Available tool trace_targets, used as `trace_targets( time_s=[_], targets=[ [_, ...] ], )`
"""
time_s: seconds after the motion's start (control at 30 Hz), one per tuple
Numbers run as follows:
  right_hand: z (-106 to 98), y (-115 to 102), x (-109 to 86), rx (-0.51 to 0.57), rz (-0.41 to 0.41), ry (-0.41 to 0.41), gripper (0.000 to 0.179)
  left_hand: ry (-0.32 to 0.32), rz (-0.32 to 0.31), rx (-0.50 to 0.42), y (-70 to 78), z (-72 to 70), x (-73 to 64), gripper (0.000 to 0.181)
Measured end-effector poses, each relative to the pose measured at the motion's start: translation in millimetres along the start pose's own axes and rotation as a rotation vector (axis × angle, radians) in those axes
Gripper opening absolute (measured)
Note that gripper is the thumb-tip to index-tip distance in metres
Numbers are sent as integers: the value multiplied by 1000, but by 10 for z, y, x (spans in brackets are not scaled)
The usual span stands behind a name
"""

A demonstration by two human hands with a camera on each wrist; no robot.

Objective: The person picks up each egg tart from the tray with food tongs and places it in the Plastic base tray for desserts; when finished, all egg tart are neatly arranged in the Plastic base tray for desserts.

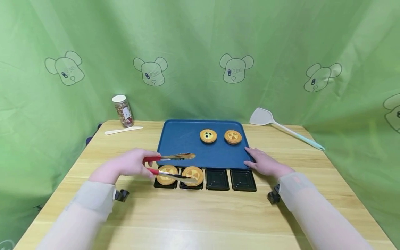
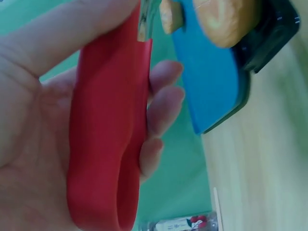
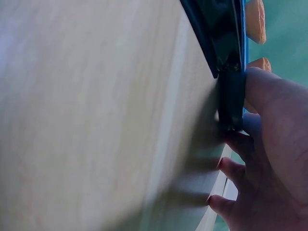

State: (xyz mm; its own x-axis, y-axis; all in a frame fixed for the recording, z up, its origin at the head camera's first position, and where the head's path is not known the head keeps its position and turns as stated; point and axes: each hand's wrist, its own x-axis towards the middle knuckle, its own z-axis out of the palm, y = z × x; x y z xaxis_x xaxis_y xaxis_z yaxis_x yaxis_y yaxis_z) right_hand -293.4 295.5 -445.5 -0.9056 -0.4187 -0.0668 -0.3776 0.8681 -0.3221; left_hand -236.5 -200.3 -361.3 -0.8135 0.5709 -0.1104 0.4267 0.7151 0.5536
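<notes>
My left hand (image 1: 132,163) grips metal tongs by their red handles (image 2: 103,120). The tong arms are spread apart and empty, one over the near rim of a blue tray (image 1: 178,139), the other across two egg tarts. One tart (image 1: 167,169) and its neighbour (image 1: 190,171), marked with a cross-like pattern, sit in small black plastic trays. My right hand (image 1: 265,163) rests at the blue tray's near right corner, thumb on the rim, fingers spread along its side. On the blue tray lie a tart with dark berries (image 1: 207,134) and a patterned tart (image 1: 233,136).
Two more black trays (image 1: 217,179) continue the row to the right, touching the blue tray's front edge. A lidded jar (image 1: 124,111) and a pale knife (image 1: 123,130) are at the back left; a white spatula (image 1: 261,116) with turquoise handle lies back right. Green curtain surrounds the table.
</notes>
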Motion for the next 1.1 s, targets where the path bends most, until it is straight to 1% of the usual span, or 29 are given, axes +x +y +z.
trace_targets(
  time_s=[0.13, 0.23, 0.33, 0.43, 0.53, 0.6, 0.67, 0.8, 0.97, 1.1],
  targets=[
    [5, 10, -1, 3, 3, 0, 69, 35, -3, -27, -7, -110, 41, 76],
    [5, 16, 0, 5, 3, 5, 69, 78, -12, -20, -6, -170, 132, 76],
    [4, 15, -4, 12, -2, 20, 69, 118, -22, -6, -12, -201, 260, 78],
    [8, 6, -8, 13, -15, 35, 68, 142, -65, -3, -15, -194, 419, 82],
    [7, -11, -9, 13, -21, 37, 68, 151, -117, 3, -23, -159, 599, 85],
    [1, -23, -8, 15, -21, 33, 68, 154, -144, 0, -26, -128, 724, 85],
    [3, -28, -15, 16, -17, 27, 69, 155, -162, 17, -26, -95, 850, 83],
    [1, -39, -20, 22, -15, 26, 69, 145, -171, 71, 1, -50, 1068, 80],
    [12, -23, -8, 34, -3, 28, 69, 114, -203, 136, 90, -15, 1267, 78],
    [0, -28, -15, 43, 11, 23, 70, 92, -213, 168, 185, 7, 1385, 75]
  ],
)
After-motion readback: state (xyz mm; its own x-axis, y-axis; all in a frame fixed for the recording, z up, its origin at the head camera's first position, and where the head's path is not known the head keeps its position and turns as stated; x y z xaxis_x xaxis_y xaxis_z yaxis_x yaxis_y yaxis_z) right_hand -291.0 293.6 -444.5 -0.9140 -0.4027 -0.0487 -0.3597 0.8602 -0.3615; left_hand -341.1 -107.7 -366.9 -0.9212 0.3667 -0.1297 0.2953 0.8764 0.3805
